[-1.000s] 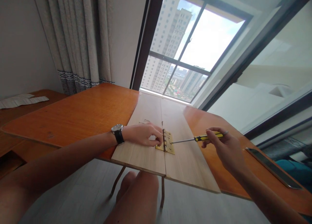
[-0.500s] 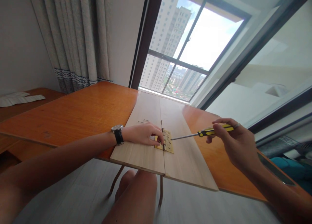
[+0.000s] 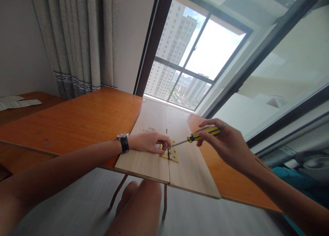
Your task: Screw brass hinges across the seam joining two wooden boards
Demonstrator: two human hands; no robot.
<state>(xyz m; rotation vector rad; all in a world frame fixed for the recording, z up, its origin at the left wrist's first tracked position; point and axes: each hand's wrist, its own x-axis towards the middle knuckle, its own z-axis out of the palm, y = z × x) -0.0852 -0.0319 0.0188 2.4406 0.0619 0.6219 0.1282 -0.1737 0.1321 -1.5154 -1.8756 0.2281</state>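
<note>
My right hand point(image 3: 218, 136) is closed around the yellow-and-black handle of a screwdriver point(image 3: 203, 133). Its metal shaft slants down to the left, across a brass hinge point(image 3: 174, 156), and the tip meets the fingertips of my left hand point(image 3: 150, 142). Those fingertips are pinched over the hinge's left leaf on a small dark thing that looks like a screw, mostly hidden. The hinge lies open flat across the seam between two pale wooden boards point(image 3: 190, 176). Two thin screws point(image 3: 151, 128) lie on the left board, beyond my left hand.
Under the boards is an orange-brown wooden table point(image 3: 102, 109), stretching to both sides. A window point(image 3: 190, 58) stands behind it and a grey curtain point(image 3: 82, 40) hangs at the left. White paper strips point(image 3: 20, 103) lie on a surface at far left. My knees are below the front edge.
My right hand has moved left with the screwdriver, carrying the tip from the hinge's right leaf to my left fingertips at the left leaf. The left hand stays at the hinge; the view has shifted slightly.
</note>
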